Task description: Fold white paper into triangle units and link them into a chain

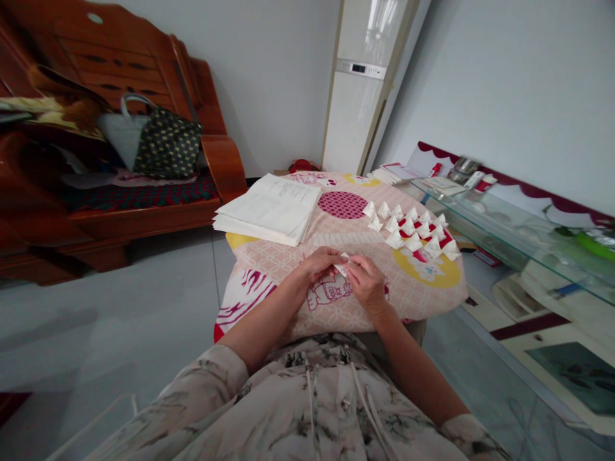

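My left hand (321, 262) and my right hand (366, 282) meet over the near part of a small table covered with a pink patterned cloth (269, 269). Both pinch one small white folded paper piece (343, 264) between their fingertips. Further back on the right of the cloth lie several finished folded white and red paper pieces (413, 234) in a loose cluster. A thick stack of white paper sheets (269, 208) rests at the table's far left corner.
A red-brown wooden bench (120, 192) with a dark dotted bag (166, 144) stands at the left. A glass-topped cabinet (519, 243) runs along the right wall. A white standing air conditioner (360, 83) is behind the table. Grey floor lies to the left.
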`<state>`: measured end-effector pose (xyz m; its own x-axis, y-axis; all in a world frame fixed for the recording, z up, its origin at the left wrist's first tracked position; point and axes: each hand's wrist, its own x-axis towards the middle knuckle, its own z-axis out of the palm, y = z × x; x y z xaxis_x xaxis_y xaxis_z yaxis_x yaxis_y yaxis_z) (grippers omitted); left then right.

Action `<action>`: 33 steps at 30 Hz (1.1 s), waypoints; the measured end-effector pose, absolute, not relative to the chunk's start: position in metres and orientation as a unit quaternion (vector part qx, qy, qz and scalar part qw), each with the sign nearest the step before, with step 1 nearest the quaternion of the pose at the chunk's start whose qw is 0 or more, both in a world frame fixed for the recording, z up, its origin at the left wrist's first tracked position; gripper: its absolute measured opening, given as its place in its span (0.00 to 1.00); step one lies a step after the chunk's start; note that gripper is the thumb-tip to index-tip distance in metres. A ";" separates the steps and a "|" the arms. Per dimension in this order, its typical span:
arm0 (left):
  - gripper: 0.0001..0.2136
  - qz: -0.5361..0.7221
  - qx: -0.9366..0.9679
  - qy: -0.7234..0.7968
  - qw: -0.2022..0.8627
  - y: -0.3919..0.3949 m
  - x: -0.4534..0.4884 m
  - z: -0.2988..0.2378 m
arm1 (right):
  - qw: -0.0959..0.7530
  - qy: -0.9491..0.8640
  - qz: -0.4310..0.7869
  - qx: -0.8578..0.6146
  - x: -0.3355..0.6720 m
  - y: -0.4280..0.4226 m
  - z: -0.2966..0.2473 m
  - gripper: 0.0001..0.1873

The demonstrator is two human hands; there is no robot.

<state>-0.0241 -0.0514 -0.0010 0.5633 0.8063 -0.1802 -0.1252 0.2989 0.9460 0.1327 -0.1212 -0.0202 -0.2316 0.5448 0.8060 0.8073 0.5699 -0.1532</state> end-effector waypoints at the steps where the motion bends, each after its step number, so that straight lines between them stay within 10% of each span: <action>1: 0.10 0.332 0.499 0.343 0.723 -0.052 -0.024 -0.002 | 0.436 -0.772 -0.149 -0.438 0.133 -0.121 -0.020 0.13; 33: 0.06 0.315 0.570 0.271 0.709 -0.059 -0.024 -0.001 | 0.547 -0.630 0.148 -0.531 0.145 -0.111 -0.021 0.09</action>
